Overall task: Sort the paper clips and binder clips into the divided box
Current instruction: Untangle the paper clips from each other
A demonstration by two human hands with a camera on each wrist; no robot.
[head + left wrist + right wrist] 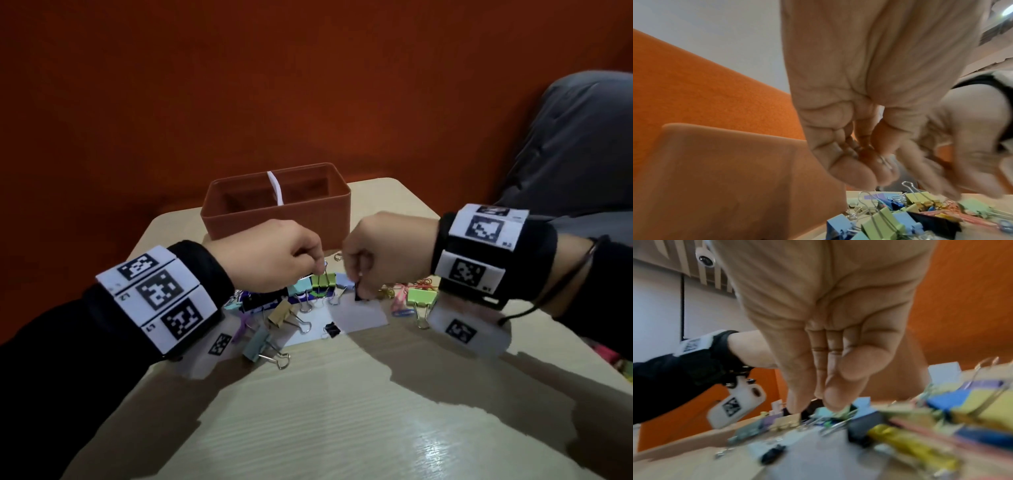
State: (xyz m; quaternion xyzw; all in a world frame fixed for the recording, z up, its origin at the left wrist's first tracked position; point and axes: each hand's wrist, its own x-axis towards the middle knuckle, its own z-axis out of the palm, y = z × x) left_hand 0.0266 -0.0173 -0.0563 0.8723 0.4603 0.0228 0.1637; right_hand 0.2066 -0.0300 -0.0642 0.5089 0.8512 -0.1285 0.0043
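The brown divided box (274, 219) with a white divider (276, 187) stands at the far side of the table, and its wall (725, 178) fills the left wrist view. In front of it lies a pile of coloured binder clips (291, 308) and paper clips (423, 284). My left hand (320, 265) hovers over the pile, fingers curled, pinching a small wire paper clip (884, 161). Just under it stands a green binder clip (323, 281). My right hand (359, 291) reaches down into the pile and pinches a black binder clip (813, 404) between thumb and fingers.
A white paper sheet (359, 315) lies under the pile, with a small black binder clip (331, 329) on its edge. A green binder clip (421, 298) sits below my right wrist. The wooden table (342, 411) stretches toward me. Grey fabric (582, 144) lies beyond the right edge.
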